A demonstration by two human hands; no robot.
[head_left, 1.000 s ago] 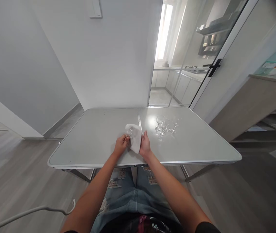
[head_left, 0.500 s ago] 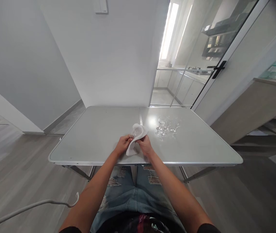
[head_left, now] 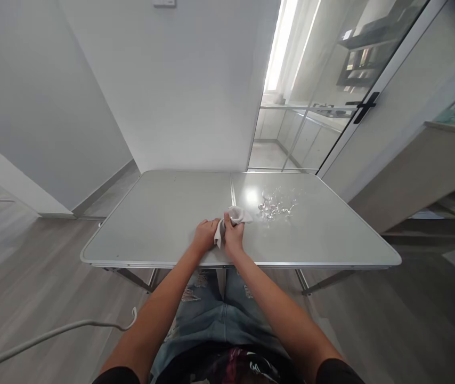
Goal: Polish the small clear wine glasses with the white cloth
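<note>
Both hands meet low over the table near its front edge. My right hand (head_left: 234,238) is closed round a crumpled white cloth (head_left: 240,214), thumb on top. Some cloth bulges beyond the fingers, and a loose flap hangs between the hands. My left hand (head_left: 205,234) presses against this flap, its fingers curled shut. Whatever lies in the left fingers is hidden by the hand and cloth. To the right of the cloth lies a loose cluster of small, clear, shiny pieces (head_left: 273,208), their exact kind hard to make out.
The pale grey folding table (head_left: 151,218) has a metal rim and a centre seam. A white wall (head_left: 191,106) and a glass door with a black handle (head_left: 365,108) stand behind it. A shelf unit (head_left: 423,176) is at the right. A pale curved rod (head_left: 71,324) shows lower left.
The cloth, spread between both hands before, is now bunched up in my right hand, which has shifted slightly left. A clear bit glimpsed at my left fingertips no longer shows. The view has tilted slightly.
</note>
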